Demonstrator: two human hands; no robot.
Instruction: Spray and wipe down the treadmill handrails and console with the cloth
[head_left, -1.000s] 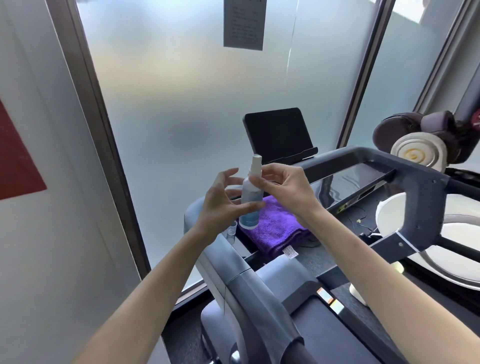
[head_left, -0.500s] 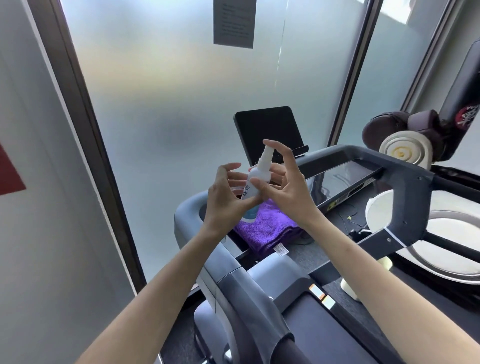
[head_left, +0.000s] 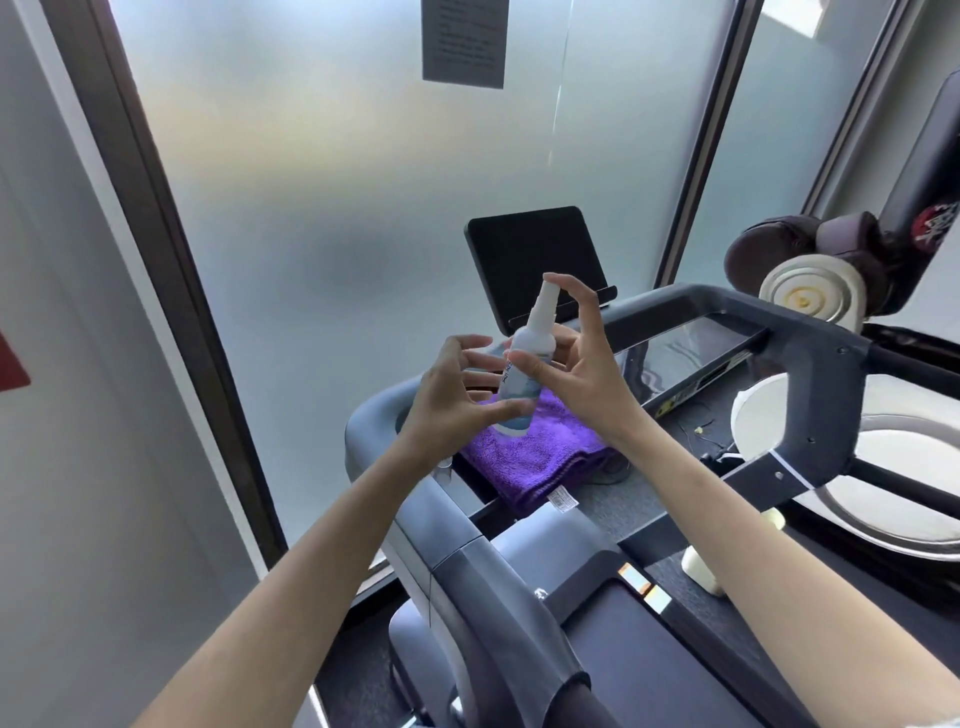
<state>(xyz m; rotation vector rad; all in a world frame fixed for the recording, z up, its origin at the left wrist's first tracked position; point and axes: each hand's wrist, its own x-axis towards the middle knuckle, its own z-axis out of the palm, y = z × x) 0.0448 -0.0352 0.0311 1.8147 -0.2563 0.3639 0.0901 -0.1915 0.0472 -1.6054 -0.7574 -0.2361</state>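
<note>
**Two hands hold a spray bottle above a purple cloth on a treadmill**

The right hand (head_left: 582, 379) grips a small white spray bottle (head_left: 524, 358), thumb across its front, fingers curled behind, and the forefinger arched over the nozzle at the top. The left hand (head_left: 452, 400) has its fingers spread and bent, with the thumb tip touching the bottle's lower end; the other fingertips sit close to the bottle, and whether they touch it cannot be told. The bottle tilts slightly, nozzle up.

Directly below the bottle lies a folded purple cloth (head_left: 540, 462), resting on the treadmill's console shelf. Behind the cloth stands a dark tablet-like screen (head_left: 535, 254). The grey left handrail (head_left: 467, 571) runs from beside the cloth toward the viewer. To the right of the cloth, the grey right handrail frame (head_left: 810, 395) bends around. Behind the screen is a frosted glass wall (head_left: 337, 182).
</note>
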